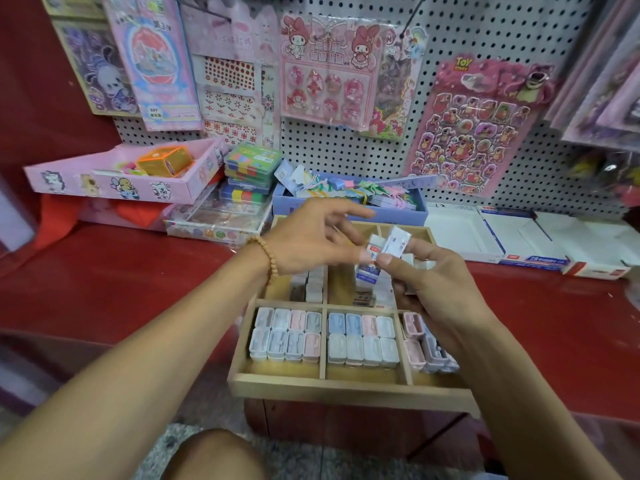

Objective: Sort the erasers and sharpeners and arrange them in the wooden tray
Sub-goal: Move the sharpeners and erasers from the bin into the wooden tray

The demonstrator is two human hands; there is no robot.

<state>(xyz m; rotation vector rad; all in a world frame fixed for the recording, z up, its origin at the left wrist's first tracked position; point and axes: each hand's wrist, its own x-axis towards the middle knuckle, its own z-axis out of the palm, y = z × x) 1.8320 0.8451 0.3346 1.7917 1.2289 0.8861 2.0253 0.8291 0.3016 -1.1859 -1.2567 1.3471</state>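
Wooden tray (346, 388) back compartments hidden; left hand (308, 237), right hand (440, 282) pinch erasers (388, 244).

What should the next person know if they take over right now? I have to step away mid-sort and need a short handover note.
Left hand: over the wooden tray, fingers at the small white erasers, grip unclear.
Right hand: pinches those erasers and cups several more.
Tray: the two front compartments at left and middle hold neat rows of pastel sharpeners; the front right one is partly hidden by the right arm and looks less tidy. Boxed erasers stand in a back compartment under the hands.
Left to do: place the held erasers in the tray and straighten the front right group.
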